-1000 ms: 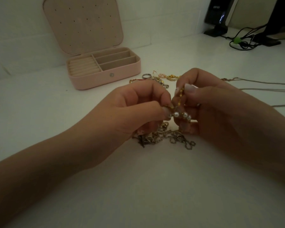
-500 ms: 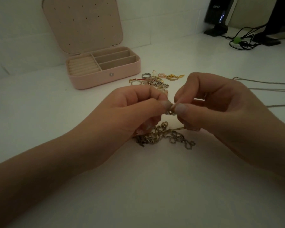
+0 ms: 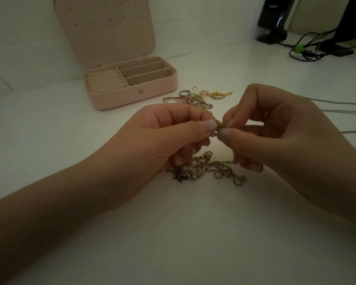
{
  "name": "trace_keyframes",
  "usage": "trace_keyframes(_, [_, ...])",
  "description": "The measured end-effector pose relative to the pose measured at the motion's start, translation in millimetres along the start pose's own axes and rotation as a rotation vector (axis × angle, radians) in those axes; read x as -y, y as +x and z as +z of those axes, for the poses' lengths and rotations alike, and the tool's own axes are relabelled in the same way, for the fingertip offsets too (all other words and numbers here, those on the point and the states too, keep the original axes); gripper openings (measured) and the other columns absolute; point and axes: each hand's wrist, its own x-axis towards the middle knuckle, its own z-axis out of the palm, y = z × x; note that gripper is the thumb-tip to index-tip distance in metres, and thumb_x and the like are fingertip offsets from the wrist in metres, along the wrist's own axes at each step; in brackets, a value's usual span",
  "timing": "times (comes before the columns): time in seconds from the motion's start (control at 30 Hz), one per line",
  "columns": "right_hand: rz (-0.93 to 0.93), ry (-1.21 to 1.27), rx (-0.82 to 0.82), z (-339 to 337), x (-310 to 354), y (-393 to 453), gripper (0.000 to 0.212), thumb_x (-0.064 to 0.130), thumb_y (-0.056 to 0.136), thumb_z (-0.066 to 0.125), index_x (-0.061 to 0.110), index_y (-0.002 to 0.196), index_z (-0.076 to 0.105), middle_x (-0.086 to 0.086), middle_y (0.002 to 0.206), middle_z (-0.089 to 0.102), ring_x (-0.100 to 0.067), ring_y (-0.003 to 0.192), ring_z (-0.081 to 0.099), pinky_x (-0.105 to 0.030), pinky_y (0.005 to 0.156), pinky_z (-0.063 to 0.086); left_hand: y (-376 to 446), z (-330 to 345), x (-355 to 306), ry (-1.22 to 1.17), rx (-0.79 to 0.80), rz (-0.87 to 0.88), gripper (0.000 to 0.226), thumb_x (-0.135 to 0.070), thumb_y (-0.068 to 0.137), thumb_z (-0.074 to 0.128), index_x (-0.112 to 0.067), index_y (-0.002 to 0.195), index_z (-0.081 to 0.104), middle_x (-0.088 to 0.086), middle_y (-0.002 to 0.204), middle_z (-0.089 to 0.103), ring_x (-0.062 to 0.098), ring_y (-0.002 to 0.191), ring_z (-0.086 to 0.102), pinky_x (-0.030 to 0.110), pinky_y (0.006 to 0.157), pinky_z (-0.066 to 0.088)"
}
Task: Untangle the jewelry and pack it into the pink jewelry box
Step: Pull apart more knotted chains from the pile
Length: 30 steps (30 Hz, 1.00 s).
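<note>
1. Two thumb-and-finger pinches meet on one small gold knot [image 3: 219, 126], held above the bench [image 3: 193, 233]; a second ago pearl beads showed between the fingers, now hidden.
2. The left hand [image 3: 169, 136] and right hand [image 3: 275, 130] each keep their grip clamped on it, so untangling goes on.
3. A chain tangle [image 3: 208, 168] lies below; loose pieces [image 3: 195, 98] beyond.
4. The pink jewelry box [image 3: 132, 85] stands open, apparently unfilled.

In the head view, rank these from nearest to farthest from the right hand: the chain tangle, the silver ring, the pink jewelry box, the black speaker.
From the right hand:
1. Chain tangle, just below the hand, toward the person.
2. Silver ring, beyond the hands, to the left.
3. Pink jewelry box, open, farther left.
4. Black speaker, at the far right back.
</note>
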Motion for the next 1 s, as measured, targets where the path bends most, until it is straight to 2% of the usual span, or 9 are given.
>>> trace_keyframes(0.07, [0.05, 0.045, -0.009, 1.0, 1.2, -0.1, 0.025, 0.018, 0.067, 0.08, 0.013, 0.081, 0.06, -0.001, 0.074, 0.07, -0.011, 0.049, 0.061, -0.017, 0.044, 0.042, -0.1, -0.6, -0.7, 0.059, -0.007, 0.048, 0.009, -0.018, 0.073, 0.065, -0.022, 0.072, 0.073, -0.006, 0.059, 0.06, 0.003, 0.049, 0.046, 0.012, 0.048, 0.04])
trace_keyframes(0.17, [0.074, 0.046, 0.025, 2.7, 3.4, 0.0, 0.027, 0.023, 0.066, 0.066, 0.015, 0.092, 0.067, -0.002, 0.071, 0.072, -0.007, 0.05, 0.06, -0.014, 0.044, 0.042, -0.9, -0.9, -1.6, 0.125, -0.023, 0.131, 0.008, -0.017, 0.073, 0.067, -0.023, 0.071, 0.072, -0.005, 0.061, 0.064, 0.002, 0.05, 0.05, 0.012, 0.048, 0.04])
trace_keyframes(0.3, [0.021, -0.034, 0.033, 5.8, 6.2, -1.5, 0.014, 0.013, 0.079, 0.067, 0.017, 0.09, 0.072, 0.002, 0.06, 0.067, -0.001, 0.046, 0.057, -0.007, 0.046, 0.04, -5.4, 2.4, 0.7, 0.314, -0.137, 0.342, 0.009, -0.015, 0.076, 0.07, -0.024, 0.073, 0.067, -0.001, 0.066, 0.066, 0.002, 0.058, 0.057, 0.012, 0.053, 0.044])
trace_keyframes(0.4, [-0.027, -0.147, 0.03, 8.8, 5.6, -4.1, 0.018, 0.016, 0.081, 0.061, 0.028, 0.087, 0.074, 0.004, 0.054, 0.061, 0.001, 0.045, 0.052, -0.008, 0.045, 0.039, -10.4, 5.4, 3.3, 0.528, -0.219, 0.51, 0.01, -0.012, 0.08, 0.071, -0.02, 0.078, 0.065, 0.001, 0.068, 0.064, 0.008, 0.062, 0.061, 0.016, 0.055, 0.049])
trace_keyframes(0.5, [-0.045, -0.218, 0.045, 12.9, 4.6, -5.7, 0.023, 0.011, 0.087, 0.057, 0.027, 0.088, 0.073, 0.003, 0.051, 0.056, -0.001, 0.043, 0.05, -0.01, 0.044, 0.039, -14.3, 8.4, 2.9, 0.769, -0.282, 0.636, 0.006, -0.014, 0.083, 0.069, -0.015, 0.081, 0.064, -0.01, 0.067, 0.059, 0.008, 0.063, 0.06, 0.013, 0.056, 0.046])
trace_keyframes(0.63, [-0.011, -0.185, 0.05, 16.7, 5.2, -8.3, 0.024, 0.008, 0.088, 0.05, 0.02, 0.086, 0.07, -0.002, 0.05, 0.056, -0.003, 0.034, 0.047, -0.011, 0.036, 0.033, -15.8, 9.8, 3.1, 0.795, -0.294, 0.66, 0.003, -0.015, 0.083, 0.068, -0.015, 0.082, 0.065, -0.012, 0.074, 0.062, 0.007, 0.067, 0.061, 0.014, 0.057, 0.048])
trace_keyframes(0.8, [0.049, -0.141, -0.032, 14.7, 4.2, -8.0, 0.014, 0.007, 0.086, 0.055, 0.016, 0.082, 0.065, -0.006, 0.048, 0.06, -0.005, 0.03, 0.046, -0.014, 0.032, 0.033, -17.9, 10.4, 4.6, 0.918, -0.263, 0.716, 0.001, -0.014, 0.085, 0.068, -0.013, 0.086, 0.067, -0.009, 0.079, 0.061, 0.01, 0.07, 0.06, 0.019, 0.062, 0.048])
trace_keyframes(0.9, [0.086, -0.099, -0.062, 11.3, 4.9, -6.1, 0.005, 0.011, 0.083, 0.064, 0.013, 0.084, 0.059, -0.007, 0.054, 0.066, -0.009, 0.034, 0.051, -0.019, 0.031, 0.035, -13.9, 8.3, 7.0, 0.763, -0.272, 0.637, 0.006, -0.017, 0.086, 0.069, -0.02, 0.088, 0.064, -0.012, 0.07, 0.058, 0.014, 0.068, 0.06, 0.017, 0.06, 0.046])
trace_keyframes(1.0, [0.104, -0.052, -0.084, 8.1, 5.9, -4.6, 0.015, 0.016, 0.079, 0.069, 0.011, 0.084, 0.056, -0.008, 0.062, 0.07, -0.013, 0.046, 0.061, -0.02, 0.031, 0.035, -8.4, 4.5, 10.0, 0.654, -0.25, 0.545, 0.01, -0.026, 0.086, 0.067, -0.025, 0.094, 0.061, -0.007, 0.075, 0.061, 0.021, 0.069, 0.061, 0.026, 0.058, 0.05])
